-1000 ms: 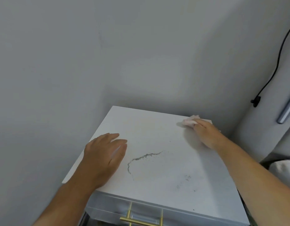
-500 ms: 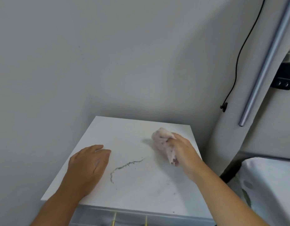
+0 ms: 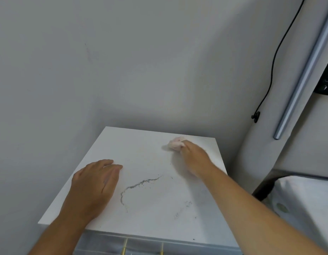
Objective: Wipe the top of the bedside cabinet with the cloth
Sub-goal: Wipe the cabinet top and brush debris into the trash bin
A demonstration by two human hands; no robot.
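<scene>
At the near edge, two brass drawer handles point(image 3: 125, 247) are seen below the white top of the bedside cabinet point(image 3: 152, 223). The left hand point(image 3: 94, 186) is laid flat and open on the top's left side, nothing held. A curved line of grey dust point(image 3: 139, 184) lies just right of it, and a fainter smear point(image 3: 183, 208) nearer the right forearm. Farther back, the right hand point(image 3: 193, 157) is closed around a crumpled pink cloth point(image 3: 176, 145), pressed on the top near its far right corner. Beyond, a black cable point(image 3: 275, 57) runs down the wall.
</scene>
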